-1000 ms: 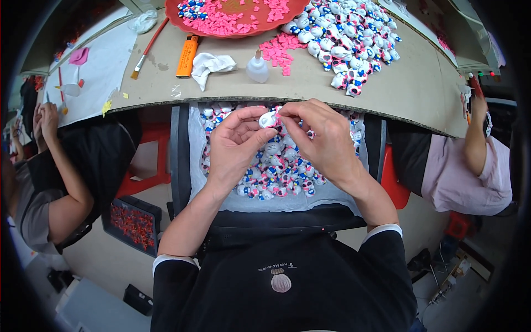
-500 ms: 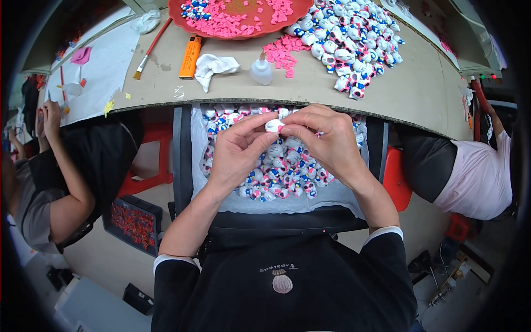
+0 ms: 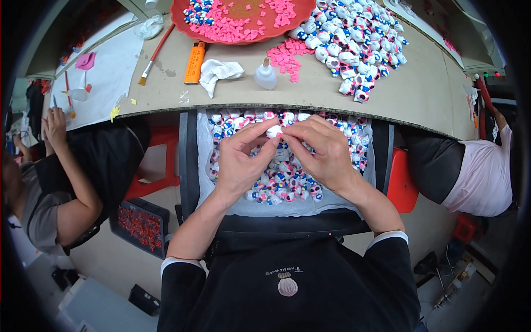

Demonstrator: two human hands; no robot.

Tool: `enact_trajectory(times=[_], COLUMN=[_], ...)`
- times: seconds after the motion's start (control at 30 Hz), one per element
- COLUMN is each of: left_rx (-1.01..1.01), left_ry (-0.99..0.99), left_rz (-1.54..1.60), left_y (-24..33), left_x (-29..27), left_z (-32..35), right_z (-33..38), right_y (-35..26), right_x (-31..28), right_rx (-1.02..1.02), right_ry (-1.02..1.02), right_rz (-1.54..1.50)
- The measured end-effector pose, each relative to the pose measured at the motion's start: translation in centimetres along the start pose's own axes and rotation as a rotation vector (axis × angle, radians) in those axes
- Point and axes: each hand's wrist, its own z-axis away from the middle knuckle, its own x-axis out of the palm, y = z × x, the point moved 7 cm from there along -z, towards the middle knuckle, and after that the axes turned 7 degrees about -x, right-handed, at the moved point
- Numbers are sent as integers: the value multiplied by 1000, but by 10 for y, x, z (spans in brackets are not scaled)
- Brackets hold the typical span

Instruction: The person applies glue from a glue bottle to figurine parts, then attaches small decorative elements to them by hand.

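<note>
Head view: the left hand (image 3: 238, 160) pinches a small white figurine (image 3: 273, 131) between thumb and fingers, above a dark bin (image 3: 189, 160) of similar figurines lined with pale sheeting (image 3: 287, 208). The right hand (image 3: 327, 155) has thumb and forefinger drawn together at the figurine's right side; whether they grip a separate piece, I cannot tell. Beyond, the table (image 3: 315, 95) carries a squeeze bottle (image 3: 265, 77) beside loose pink pieces (image 3: 286, 60).

From here, the small white-and-pink figurine (image 3: 274, 131) looks like smooth, glossy plastic, as does the far round red tray (image 3: 305, 12); the translucent bottle (image 3: 265, 77) seems smooth plastic, the crumpled white tissue (image 3: 218, 73) matt paper, the black shirt (image 3: 235, 296) matt cloth.
</note>
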Motion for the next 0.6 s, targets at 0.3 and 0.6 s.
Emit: enact_trajectory(times=[0.3,0.6], left_rx=[1,369], left_ry=[58,17], left_rz=[-519,-904], left_y=[2,54], left_x=[-1,34], left_z=[-3,-8], right_z=[-45,-38], right_y=[29,24], right_x=[-9,-55], right_rx=[119,44], right_ry=[151,237], right_rz=[87,35])
